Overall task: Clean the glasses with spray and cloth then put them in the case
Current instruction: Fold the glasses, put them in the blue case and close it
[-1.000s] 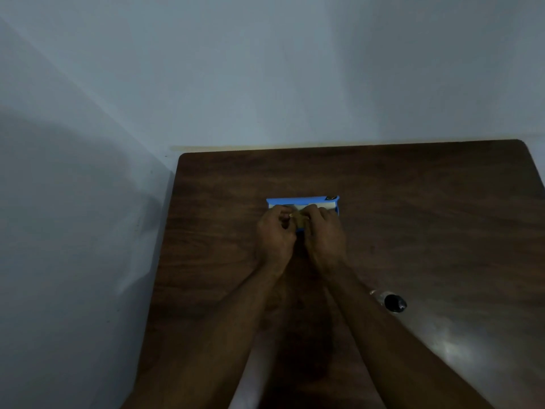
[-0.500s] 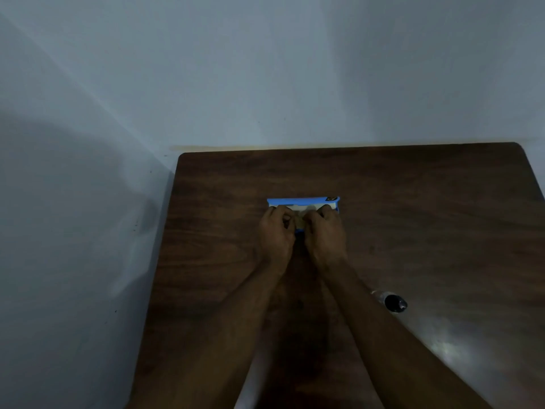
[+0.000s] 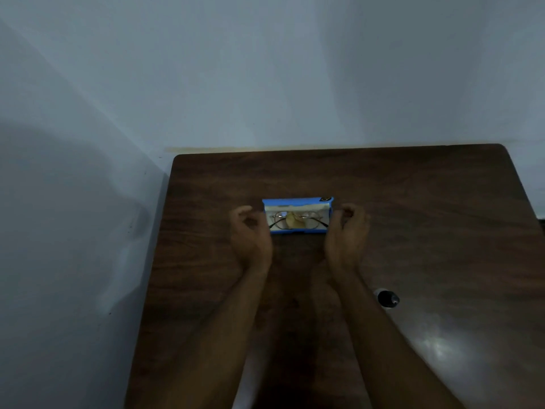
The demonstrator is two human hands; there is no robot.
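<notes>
Two hands flank the open blue case, which lies on the dark wooden bench. The left hand is just beside the left end of the case, and the right hand is just beside its right end. The grip of each hand is loose, with the fingers softly curled and holding nothing. I cannot tell whether the right fingertips touch the end wall of the case. The glasses lie inside the case with the lenses up, and the small folded yellowish cloth rests on their middle. The lid stands up on the far side of the case. The spray bottle lies well apart from the case, on its near right, close to the right forearm. I judge that the cleaning is finished and the packing step is almost done, and only the closing remains. The next move calls for one hand to steady the case while the other folds the lid towards the person. The temple ends seem to reach the short walls of the case, so they should be tucked in first. One second ago both hands were pressed together over the case, with the fingers curled down inside it, and they hid the glasses. Now the hands have parted to the two ends, and the contents are in view. The case and the spray bottle have kept their places.
</notes>
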